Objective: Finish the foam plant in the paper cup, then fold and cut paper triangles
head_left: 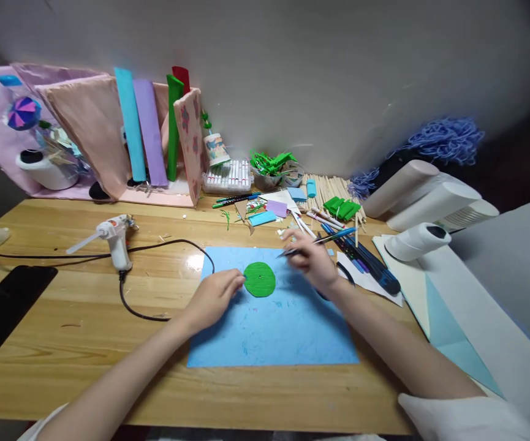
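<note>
A green crepe-paper circle (260,280) with a small mark near its middle lies on a blue sheet (274,337). At the circle's left edge, my left hand (219,291) has its fingertips closed together, pinching the rim. My right hand (310,260) is raised over the upper right of the sheet, fingers wrapped round a blue pen (342,234). The pen's dark tip points left, above and to the right of the circle, apart from it. A black curved thing (346,273) is partly hidden behind my right wrist; its kind is unclear.
On the left stand a white glue gun (118,242) with its cord and a black phone-like slab (10,312). Behind are a pink box (154,199), a marker case (228,177), paper scraps and wooden sticks (326,188). White rolls (434,205) and a dark pencil pouch (379,272) lie right.
</note>
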The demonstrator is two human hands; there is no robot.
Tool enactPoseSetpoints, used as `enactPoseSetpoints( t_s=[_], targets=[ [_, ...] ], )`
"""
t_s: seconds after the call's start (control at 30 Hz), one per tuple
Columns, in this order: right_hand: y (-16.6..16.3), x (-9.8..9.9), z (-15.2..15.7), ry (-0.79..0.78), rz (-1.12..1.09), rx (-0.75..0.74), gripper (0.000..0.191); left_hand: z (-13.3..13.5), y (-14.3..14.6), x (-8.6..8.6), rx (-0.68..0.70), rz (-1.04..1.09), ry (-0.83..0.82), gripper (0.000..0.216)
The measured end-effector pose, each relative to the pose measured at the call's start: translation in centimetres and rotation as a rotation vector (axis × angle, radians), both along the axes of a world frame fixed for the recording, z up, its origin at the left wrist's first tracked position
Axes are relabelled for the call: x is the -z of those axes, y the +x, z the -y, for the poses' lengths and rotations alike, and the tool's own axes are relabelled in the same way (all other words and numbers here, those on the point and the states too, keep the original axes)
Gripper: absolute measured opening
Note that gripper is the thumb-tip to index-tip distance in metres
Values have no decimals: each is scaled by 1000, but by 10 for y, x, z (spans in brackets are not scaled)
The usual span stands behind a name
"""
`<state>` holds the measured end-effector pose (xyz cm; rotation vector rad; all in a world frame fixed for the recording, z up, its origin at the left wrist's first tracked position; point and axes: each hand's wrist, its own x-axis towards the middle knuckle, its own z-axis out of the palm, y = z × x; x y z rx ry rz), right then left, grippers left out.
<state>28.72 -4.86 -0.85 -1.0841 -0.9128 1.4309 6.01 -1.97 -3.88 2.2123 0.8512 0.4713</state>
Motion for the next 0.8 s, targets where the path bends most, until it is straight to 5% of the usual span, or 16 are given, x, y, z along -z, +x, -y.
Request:
enactPoseSetpoints(
  t_s=[0.07, 0.17, 0.37, 0.63, 0.8],
  targets=[
    [28, -8, 5, 96, -51, 164, 10, -2, -2, -2, -30, -3, -57, 38],
    [43, -5, 14, 63, -48, 120, 12, 1, 4, -1, 18, 57, 29, 29],
    [8, 37, 11, 38, -20, 49, 14, 12, 13, 9, 353, -56, 241, 26],
    [-14, 57, -12, 201, 504, 4, 4, 6, 8, 5, 430, -133, 212, 24],
    [-15, 56, -10, 203, 635, 24, 1, 5, 9, 7, 427, -134, 218, 23]
  ],
)
